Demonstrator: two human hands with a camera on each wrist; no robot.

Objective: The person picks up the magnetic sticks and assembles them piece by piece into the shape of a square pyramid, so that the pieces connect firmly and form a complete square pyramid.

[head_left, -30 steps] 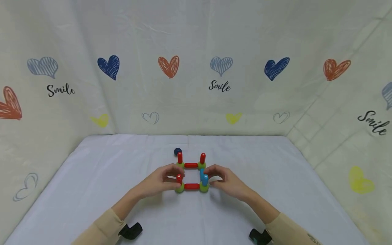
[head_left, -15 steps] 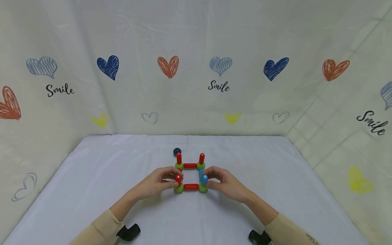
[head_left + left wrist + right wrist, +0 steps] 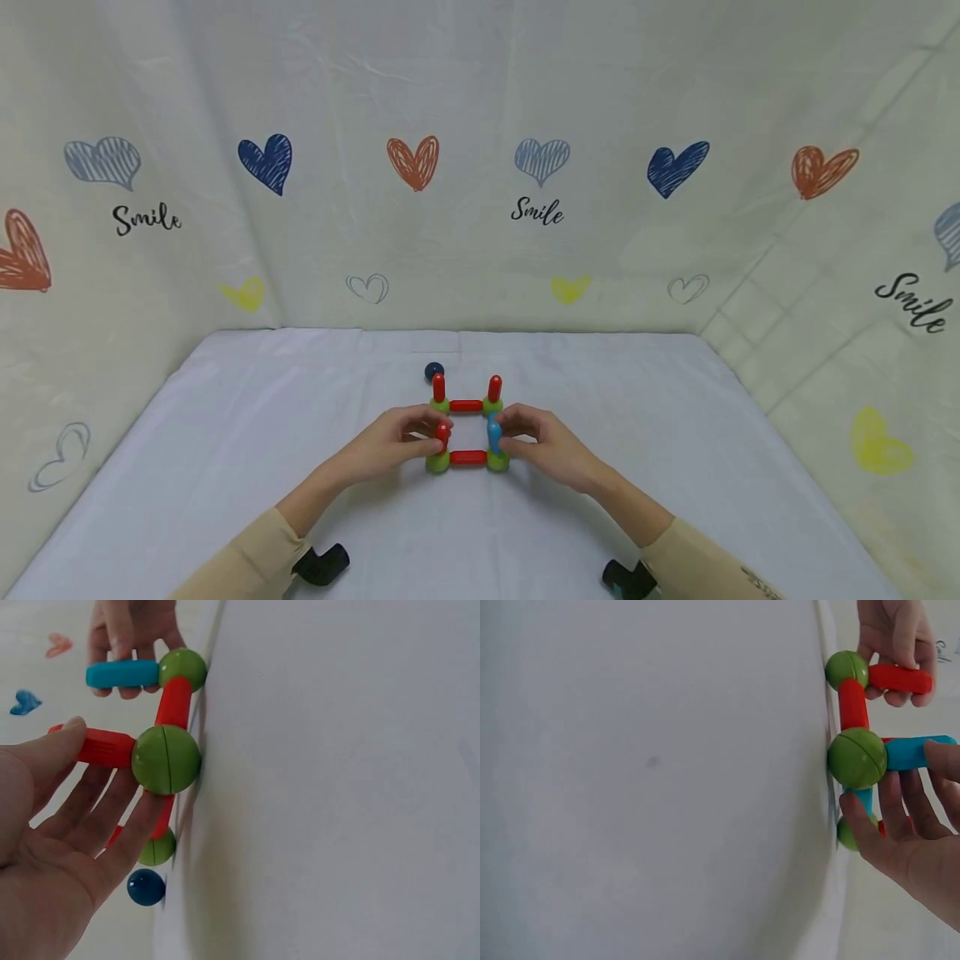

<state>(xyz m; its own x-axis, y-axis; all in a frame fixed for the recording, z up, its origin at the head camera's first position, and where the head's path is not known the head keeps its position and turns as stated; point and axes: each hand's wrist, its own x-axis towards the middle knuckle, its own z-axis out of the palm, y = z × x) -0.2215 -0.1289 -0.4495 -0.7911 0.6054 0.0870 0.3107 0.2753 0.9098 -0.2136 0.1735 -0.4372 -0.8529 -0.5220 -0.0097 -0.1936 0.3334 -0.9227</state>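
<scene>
The left hand [image 3: 401, 440] sits at the left near corner of a square frame [image 3: 467, 432] of rods and green balls on the white surface [image 3: 225, 450]. Its thumb and fingers pinch the upright red rod [image 3: 443, 432] that stands on the near-left ball [image 3: 438, 461]; in the left wrist view the thumb lies on the rod's tip and the fingers curl under rod and ball. From the head view the hand covers the frame's left side rod, so only its ends can be made out. Beyond the hand's fingertips stands the far-left red post [image 3: 438, 387], and just past that lies a dark blue ball [image 3: 433, 371], apart from the frame. Between the two hands runs the near red rod [image 3: 468, 457], with the far red rod [image 3: 466, 406] behind it.

The right hand [image 3: 543, 446] mirrors the left at the right near corner. Its fingers grip the upright blue rod [image 3: 494, 435] on the near-right ball [image 3: 498, 461]; the right wrist view shows the fingers wrapped behind the rod, but the thumb is cut off by the picture's edge. A blue side rod behind the hand's fingers is mostly hidden. The far-right red post [image 3: 495, 388] rises just beyond the hand's knuckles.

Both sleeves are cut off at the bottom edge, beside black wrist mounts [image 3: 321, 565].
</scene>
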